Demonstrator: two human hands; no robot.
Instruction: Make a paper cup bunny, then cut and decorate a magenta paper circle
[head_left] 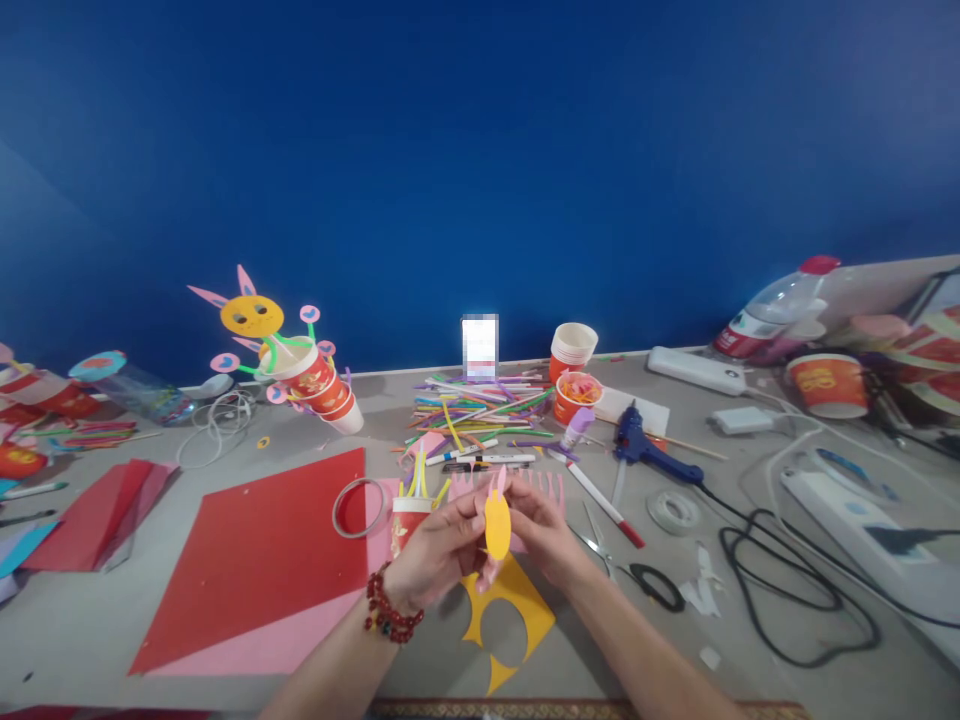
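- Nearest on the table [431, 662] we've got a yellow sheet [536, 608] with round holes cut through it, lying right below the hands.
- Here's the action: a yellow cut-out [497, 528], an oval with pink ears on top, up in the air between both hands over that sheet!
- Left hand [439, 550], red beads [391, 608] at the wrist, has its fingers pinched in on the cut-out's left edge.
- Right hand [546, 528] answers from the other side, fingers closed on the right edge by the ears; the tips behind it are hidden.
- Out left, a big red sheet [285, 550] overlaps pink paper [262, 645].
- Over right, scissors [607, 557] lie with blades apart, a roll of clear tape [664, 523] just beyond.
- Past the left hand stands a red paper cup [410, 520] full of yellow strips.
- Further back, a blue glue gun [641, 447], then a jumbled heap of coloured sticks [487, 405].
- At the back left, a yellow rabbit face [251, 316] tops tilted stacked cups [319, 385]; at the back right, a plastic bottle [765, 310] leans over.
- And behind it all, the blue wall [480, 180].
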